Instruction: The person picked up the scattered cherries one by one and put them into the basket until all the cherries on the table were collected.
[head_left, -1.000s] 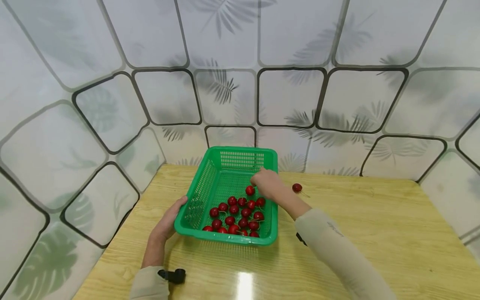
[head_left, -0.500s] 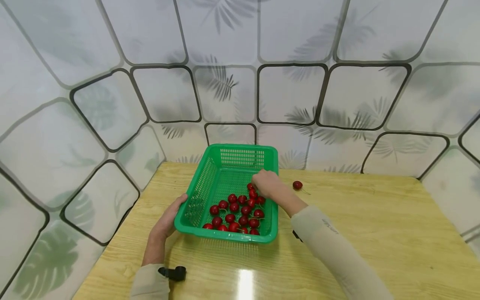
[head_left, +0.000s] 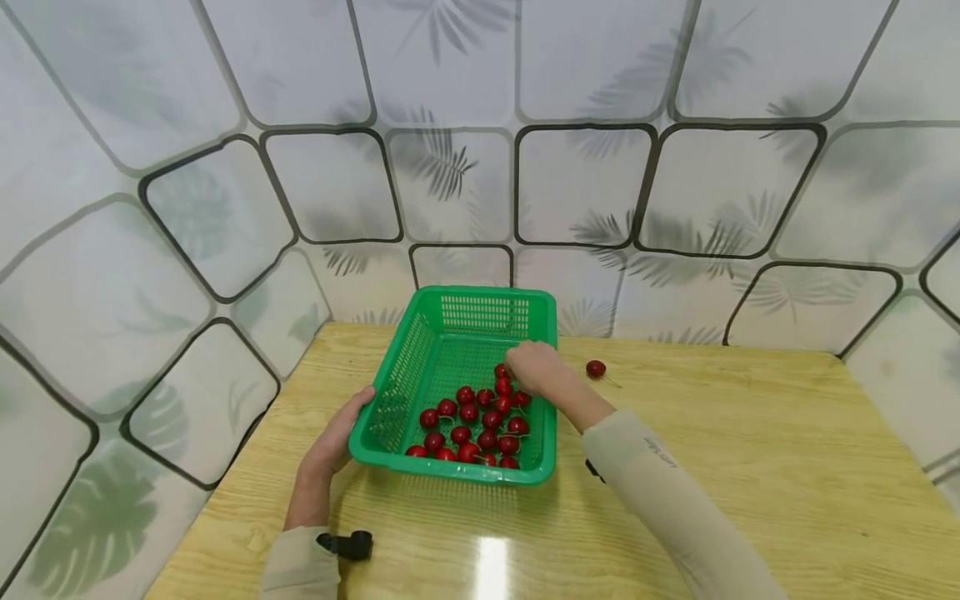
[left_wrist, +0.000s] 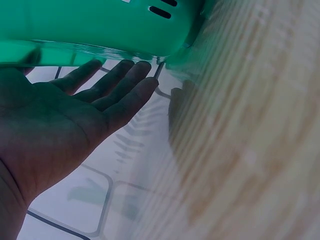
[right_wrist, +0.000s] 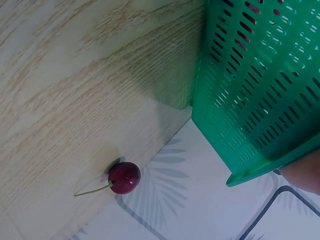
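A green plastic basket (head_left: pixel 453 472) stands on the wooden table, with several red cherries (head_left: pixel 468 412) gathered toward its near side. My left hand (head_left: pixel 339 435) is at the basket's left wall, thumb by the rim. In the left wrist view, that hand's (left_wrist: pixel 65 110) fingers are extended beneath the rim, fingertips right at the wall. My right hand (head_left: pixel 536 367) reaches over the right rim into the basket, back of the hand upward. Two cherries show right beside its fingers; the fingertips are hidden, so I cannot tell whether they pinch one.
A dark red cherry (right_wrist: pixel 124 178) with a stem lies on the table (head_left: pixel 712 450) right of the basket. A patterned wall covering (head_left: pixel 577 192) rises behind and along the left side. Each sleeve has a dark wrist camera, the left camera (head_left: pixel 352 546) showing plainly.
A second cherry has come into sight beside my right fingers, and the hand has shifted slightly. The left hand keeps its place at the basket. The head view has tilted slightly.
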